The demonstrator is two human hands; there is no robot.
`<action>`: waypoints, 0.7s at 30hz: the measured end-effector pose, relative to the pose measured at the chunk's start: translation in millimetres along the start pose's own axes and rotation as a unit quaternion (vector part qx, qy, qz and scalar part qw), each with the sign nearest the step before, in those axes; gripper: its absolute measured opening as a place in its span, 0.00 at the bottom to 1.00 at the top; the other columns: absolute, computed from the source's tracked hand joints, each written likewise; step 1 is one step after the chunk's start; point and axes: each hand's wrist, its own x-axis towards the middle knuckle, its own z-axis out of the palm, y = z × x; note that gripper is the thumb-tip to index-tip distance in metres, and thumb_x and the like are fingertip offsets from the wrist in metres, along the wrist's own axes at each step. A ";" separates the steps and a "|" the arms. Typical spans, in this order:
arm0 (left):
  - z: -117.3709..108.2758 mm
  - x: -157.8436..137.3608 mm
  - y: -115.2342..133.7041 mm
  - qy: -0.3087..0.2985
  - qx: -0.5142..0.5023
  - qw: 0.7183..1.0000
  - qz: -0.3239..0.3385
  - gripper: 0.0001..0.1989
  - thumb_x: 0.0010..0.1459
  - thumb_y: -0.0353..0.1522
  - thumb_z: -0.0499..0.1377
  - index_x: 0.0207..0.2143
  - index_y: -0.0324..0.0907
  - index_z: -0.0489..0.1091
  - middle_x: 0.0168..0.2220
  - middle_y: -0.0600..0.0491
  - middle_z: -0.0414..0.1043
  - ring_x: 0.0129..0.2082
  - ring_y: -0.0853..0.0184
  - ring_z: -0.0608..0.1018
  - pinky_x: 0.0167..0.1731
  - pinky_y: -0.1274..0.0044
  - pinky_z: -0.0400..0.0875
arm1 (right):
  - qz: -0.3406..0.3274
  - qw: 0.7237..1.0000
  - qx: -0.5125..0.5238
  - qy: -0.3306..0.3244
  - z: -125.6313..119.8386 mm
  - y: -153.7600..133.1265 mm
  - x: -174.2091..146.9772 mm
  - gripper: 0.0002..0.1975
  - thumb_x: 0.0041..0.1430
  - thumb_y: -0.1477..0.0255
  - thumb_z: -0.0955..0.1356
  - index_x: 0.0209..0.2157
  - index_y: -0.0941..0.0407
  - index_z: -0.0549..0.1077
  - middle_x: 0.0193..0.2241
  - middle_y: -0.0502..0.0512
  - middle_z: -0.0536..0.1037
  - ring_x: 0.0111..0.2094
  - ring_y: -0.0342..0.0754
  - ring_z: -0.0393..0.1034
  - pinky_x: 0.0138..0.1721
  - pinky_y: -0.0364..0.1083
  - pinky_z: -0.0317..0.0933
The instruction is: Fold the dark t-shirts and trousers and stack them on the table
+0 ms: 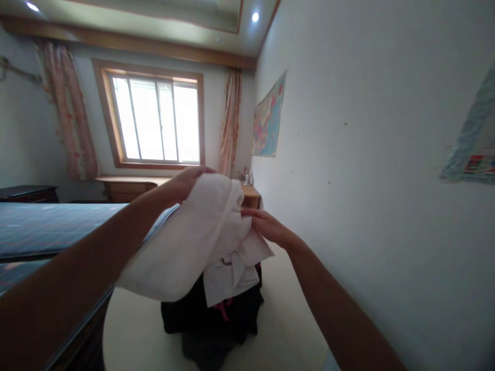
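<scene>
A white garment (181, 242), probably a shirt, hangs from both my hands above a round pale table (290, 309). At its upper left edge, my left hand (189, 181) grips the cloth, its fingertips partly hidden behind the fabric. My right hand (268, 225) pinches the garment's right side near a folded part. Beneath the white cloth, a black garment (209, 312) with pink marks lies crumpled on the table. A dark grey cloth (209, 350) shows under its near edge.
To the left stands a bed with a blue checked cover (58, 226). Behind are a wooden desk (127, 188) and a window (154, 118) between curtains. A white wall (367, 154) runs close along the right, with a map (268, 121) on it.
</scene>
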 end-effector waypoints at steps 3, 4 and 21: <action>32.3 -24.7 -31.9 -0.156 0.163 0.974 0.019 0.20 0.57 0.43 0.56 0.45 0.40 0.73 0.42 0.48 0.76 0.45 0.58 0.76 0.50 0.66 0.70 | 0.001 0.992 -0.067 -0.111 6.8 21.4 -14.0 0.14 0.57 0.70 0.64 0.41 0.56 0.78 0.48 0.55 0.78 0.52 0.52 0.68 0.60 0.54 0.55; 42.4 -33.3 -40.0 -0.179 0.202 0.962 0.042 0.20 0.59 0.43 0.54 0.48 0.42 0.72 0.46 0.49 0.75 0.48 0.58 0.75 0.53 0.67 0.67 | 0.003 0.990 -0.073 -0.122 8.0 24.5 -17.9 0.15 0.59 0.69 0.64 0.43 0.56 0.77 0.49 0.55 0.78 0.53 0.52 0.68 0.61 0.54 0.54; 80.2 -101.4 -59.1 -0.115 0.346 0.909 0.201 0.44 0.51 0.41 0.65 0.65 0.48 0.49 0.61 0.41 0.55 0.53 0.51 0.71 0.51 0.61 0.70 | -0.175 0.945 -0.278 -0.001 24.2 22.0 -77.1 0.25 0.57 0.58 0.71 0.55 0.52 0.68 0.57 0.60 0.68 0.62 0.56 0.56 0.63 0.57 0.52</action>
